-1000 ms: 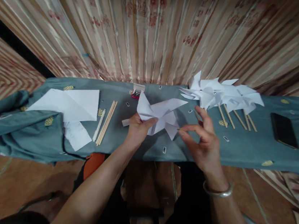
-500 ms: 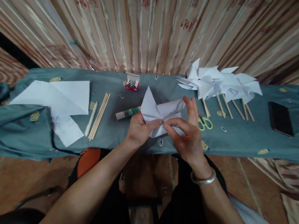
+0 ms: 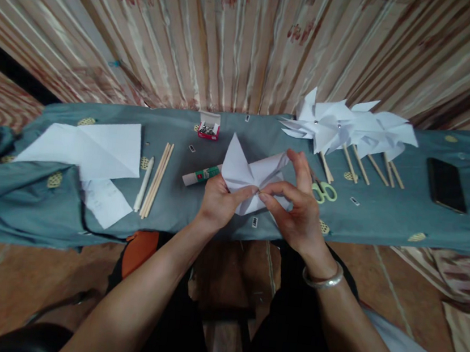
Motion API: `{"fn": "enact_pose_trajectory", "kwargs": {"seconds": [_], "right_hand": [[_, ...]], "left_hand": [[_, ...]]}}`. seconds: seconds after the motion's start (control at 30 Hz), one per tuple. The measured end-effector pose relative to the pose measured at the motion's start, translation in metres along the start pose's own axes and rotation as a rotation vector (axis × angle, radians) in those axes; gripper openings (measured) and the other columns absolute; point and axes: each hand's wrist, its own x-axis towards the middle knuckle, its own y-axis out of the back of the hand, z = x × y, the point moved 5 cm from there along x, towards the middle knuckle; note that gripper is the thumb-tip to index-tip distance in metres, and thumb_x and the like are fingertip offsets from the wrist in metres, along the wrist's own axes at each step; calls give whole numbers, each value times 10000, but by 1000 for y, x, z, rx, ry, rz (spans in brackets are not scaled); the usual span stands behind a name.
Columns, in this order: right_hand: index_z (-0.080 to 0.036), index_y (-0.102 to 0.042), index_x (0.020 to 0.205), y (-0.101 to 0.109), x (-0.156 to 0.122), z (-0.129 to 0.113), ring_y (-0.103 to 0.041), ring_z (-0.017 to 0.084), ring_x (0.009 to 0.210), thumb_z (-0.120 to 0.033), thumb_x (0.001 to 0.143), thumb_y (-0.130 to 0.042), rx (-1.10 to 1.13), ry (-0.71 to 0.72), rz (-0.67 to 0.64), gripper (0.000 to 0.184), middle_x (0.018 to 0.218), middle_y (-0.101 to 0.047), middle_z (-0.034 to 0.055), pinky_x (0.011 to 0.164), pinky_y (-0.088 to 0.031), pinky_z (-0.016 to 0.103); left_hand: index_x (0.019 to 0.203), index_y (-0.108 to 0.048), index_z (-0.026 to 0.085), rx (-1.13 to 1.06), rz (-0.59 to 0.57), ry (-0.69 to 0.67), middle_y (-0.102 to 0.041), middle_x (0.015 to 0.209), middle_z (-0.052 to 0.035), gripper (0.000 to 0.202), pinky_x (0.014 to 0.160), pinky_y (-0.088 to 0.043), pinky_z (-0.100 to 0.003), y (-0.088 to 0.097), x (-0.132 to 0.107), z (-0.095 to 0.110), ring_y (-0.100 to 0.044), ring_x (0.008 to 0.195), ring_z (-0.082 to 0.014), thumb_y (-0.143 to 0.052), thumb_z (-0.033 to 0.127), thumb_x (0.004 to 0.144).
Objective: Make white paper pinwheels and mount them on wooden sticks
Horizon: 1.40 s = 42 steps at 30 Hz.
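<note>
A partly folded white paper pinwheel [image 3: 256, 173] is held up over the near side of the table, its points curved in toward the middle. My left hand [image 3: 221, 202] grips it from the left, with the thumb pressed at the centre. From the right, the thumb and forefinger of my right hand [image 3: 295, 206] pinch at that same centre; any small item between them is too small to make out. The other right fingers are raised beside the paper's right edge. Behind my left hand lies a glue stick [image 3: 200, 176], partly covered. Green-handled scissors [image 3: 325, 193] lie just beyond my right hand.
Several finished pinwheels [image 3: 331, 122] on sticks lie at the back right, near a black phone [image 3: 447, 185]. An open box of metal tacks [image 3: 209, 127] stands at the back. To the left are wooden sticks [image 3: 157, 181], a white pen [image 3: 143, 185] and paper sheets [image 3: 110, 149].
The fingertips of my right hand have closed in slightly at the pinwheel's centre. My left hand keeps its grip, and the view has shifted a little.
</note>
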Motion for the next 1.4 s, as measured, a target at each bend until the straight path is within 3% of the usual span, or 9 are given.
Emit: {"fn": "enact_pose_trajectory", "kwargs": {"seconds": [0.77, 1.1, 1.4], "right_hand": [[-238, -683, 829, -4, 0, 7, -232, 297, 1501, -337, 866, -655, 123, -74, -29, 110, 1578, -374, 22, 1212, -217, 538], [-245, -685, 812, -10, -1, 9, -307, 272, 1475, -313, 849, -663, 252, -158, -23, 81, 1528, -453, 47, 1189, -265, 534], [-238, -687, 810, -11, -1, 12, -311, 258, 1473, -320, 854, -664, 299, -175, -22, 95, 1487, -498, 54, 1174, -304, 501]], "left_hand": [[741, -741, 137, -23, 7, 4, -747, 744, -29, 299, 666, -534, -285, 0, 0, 0, -659, 661, -170, -871, 267, 505], [782, -740, 131, 39, -5, -5, -753, 773, -38, 270, 688, -536, -288, 1, -2, 2, -673, 696, -184, -815, 240, 546], [849, -740, 133, 48, -77, -30, -752, 802, -42, 346, 696, -524, -281, 1, -3, 2, -667, 707, -176, -848, 313, 573]]}}
